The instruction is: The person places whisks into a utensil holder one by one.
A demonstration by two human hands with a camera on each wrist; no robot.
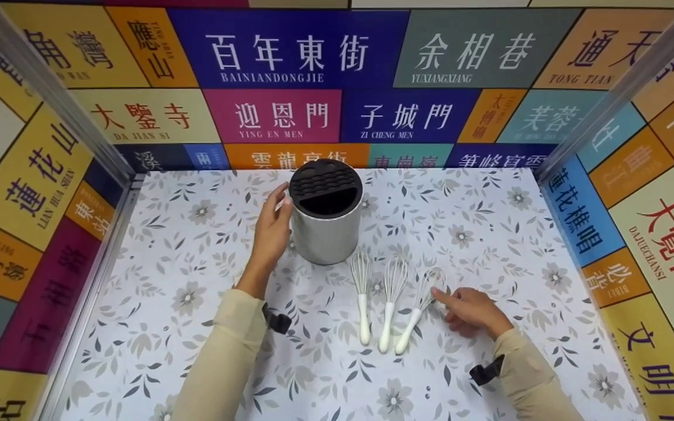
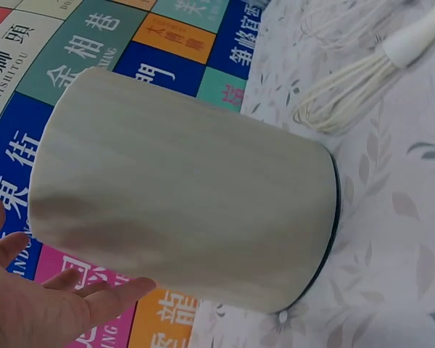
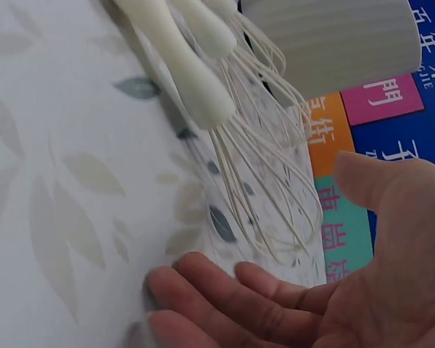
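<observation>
A light grey cylindrical utensil holder [image 1: 326,240] with a black slotted lid [image 1: 325,187] stands upright toward the back of the table. At its left side is my left hand [image 1: 272,228], fingers loosely extended right beside the wall near the rim. Three small whisks with cream-white handles lie in a row in front of the holder: a left whisk [image 1: 363,318], a middle whisk [image 1: 387,327] and a right whisk [image 1: 410,330]. My right hand [image 1: 471,310] is by the right whisk, its thumb overlapping the wire loops in the head view. In the right wrist view, the relaxed fingers [image 3: 232,304] spread around the loops without gripping them.
The table [image 1: 460,234] has a white cloth with grey leaves and flowers. Colourful panels [image 1: 278,114] with Chinese lettering close off the back and both sides. A metal corner post [image 1: 62,93] rises at the left, another [image 1: 612,93] at the right.
</observation>
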